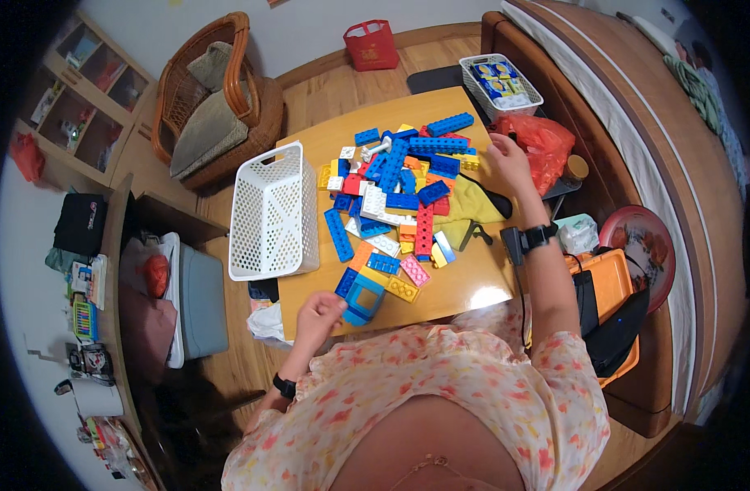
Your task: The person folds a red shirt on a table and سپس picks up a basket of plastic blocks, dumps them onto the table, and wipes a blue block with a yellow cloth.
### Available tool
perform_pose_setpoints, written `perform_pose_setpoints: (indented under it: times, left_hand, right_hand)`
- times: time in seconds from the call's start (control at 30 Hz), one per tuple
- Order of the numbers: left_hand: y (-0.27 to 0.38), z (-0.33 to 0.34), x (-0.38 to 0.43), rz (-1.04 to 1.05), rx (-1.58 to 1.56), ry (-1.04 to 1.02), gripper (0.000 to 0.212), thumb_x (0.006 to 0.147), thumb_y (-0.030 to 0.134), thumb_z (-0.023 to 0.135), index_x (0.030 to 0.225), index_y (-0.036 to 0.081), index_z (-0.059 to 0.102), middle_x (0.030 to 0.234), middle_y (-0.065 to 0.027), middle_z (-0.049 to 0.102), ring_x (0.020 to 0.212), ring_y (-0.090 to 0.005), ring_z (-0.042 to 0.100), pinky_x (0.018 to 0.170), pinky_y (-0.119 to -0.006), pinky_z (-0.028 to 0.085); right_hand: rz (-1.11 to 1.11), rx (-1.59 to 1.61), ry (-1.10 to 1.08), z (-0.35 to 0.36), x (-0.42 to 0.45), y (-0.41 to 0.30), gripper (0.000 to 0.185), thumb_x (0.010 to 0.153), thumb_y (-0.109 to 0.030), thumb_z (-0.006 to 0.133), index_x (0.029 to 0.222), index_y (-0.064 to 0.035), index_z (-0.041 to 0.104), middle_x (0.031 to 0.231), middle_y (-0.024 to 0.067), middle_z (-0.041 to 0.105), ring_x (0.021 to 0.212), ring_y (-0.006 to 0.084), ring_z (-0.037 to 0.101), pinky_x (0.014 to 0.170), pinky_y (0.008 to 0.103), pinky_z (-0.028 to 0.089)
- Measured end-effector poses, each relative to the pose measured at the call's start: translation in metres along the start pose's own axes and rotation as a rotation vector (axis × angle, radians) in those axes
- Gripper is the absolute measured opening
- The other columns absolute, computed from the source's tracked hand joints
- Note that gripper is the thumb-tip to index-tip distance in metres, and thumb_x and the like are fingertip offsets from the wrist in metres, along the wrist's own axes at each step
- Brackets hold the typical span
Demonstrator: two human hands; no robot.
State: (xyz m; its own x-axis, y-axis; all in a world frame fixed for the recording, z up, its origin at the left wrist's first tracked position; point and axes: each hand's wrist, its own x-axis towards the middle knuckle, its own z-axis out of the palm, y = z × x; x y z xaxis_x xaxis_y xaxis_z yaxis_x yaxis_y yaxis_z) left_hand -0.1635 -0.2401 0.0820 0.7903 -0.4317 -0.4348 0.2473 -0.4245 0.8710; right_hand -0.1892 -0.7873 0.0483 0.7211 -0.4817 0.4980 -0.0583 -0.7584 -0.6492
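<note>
At the near left of the wooden table [445,294], my left hand [321,314] has its curled fingers at the edge of a blue frame-shaped toy brick [357,312]. Whether they grip it or only touch it is unclear. My right hand [510,161] is over the table's right edge, its fingers loosely bent and holding nothing visible. To its left lies a heap of building bricks, with a long blue brick [438,145] and a yellow brick [469,161] closest. A red brick [424,230], a pink brick [415,270] and a yellow brick [402,288] lie nearer me.
A white perforated basket [273,270] stands at the table's left edge. A yellow-green cloth pouch [473,202] lies right of the bricks. Beyond the right edge are a red plastic bag [550,144] and a lidded jar [575,169]. A wicker armchair [227,116] stands far left.
</note>
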Motion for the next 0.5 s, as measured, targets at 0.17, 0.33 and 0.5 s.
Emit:
perform_pose_setpoints:
  times: [0.17,0.33,0.5]
  left_hand:
    - [0.010,0.027,-0.003,-0.031,0.238,-0.370,0.022,0.090,0.023,0.077,0.092,0.002,0.072,0.075,0.0001,0.068,0.066,-0.0071,0.062,0.059,-0.023,0.048]
    - [0.024,0.045,0.001,-0.052,0.085,-0.347,0.020,0.092,0.016,0.073,0.103,-0.001,0.072,0.084,-0.0037,0.072,0.072,-0.0077,0.064,0.063,-0.023,0.050]
    - [0.015,0.045,0.019,0.117,0.104,-0.145,0.020,0.092,0.012,0.072,0.107,-0.002,0.070,0.084,-0.0045,0.071,0.073,-0.0075,0.063,0.066,-0.022,0.050]
  right_hand:
    - [0.286,0.016,-0.084,0.031,0.048,0.020,0.041,0.092,-0.022,0.062,0.130,-0.0063,0.062,0.128,0.0189,0.064,0.115,0.0316,0.063,0.097,0.0386,0.050]
    - [0.113,-0.237,-0.227,0.050,0.089,0.001,0.047,0.087,-0.008,0.059,0.134,-0.0098,0.059,0.137,0.0175,0.058,0.129,0.0338,0.052,0.109,0.0414,0.041]
    - [0.030,-0.253,-0.441,0.052,0.109,0.022,0.065,0.079,0.000,0.055,0.141,-0.0200,0.055,0.139,0.0173,0.055,0.129,0.0369,0.050,0.113,0.0414,0.037]
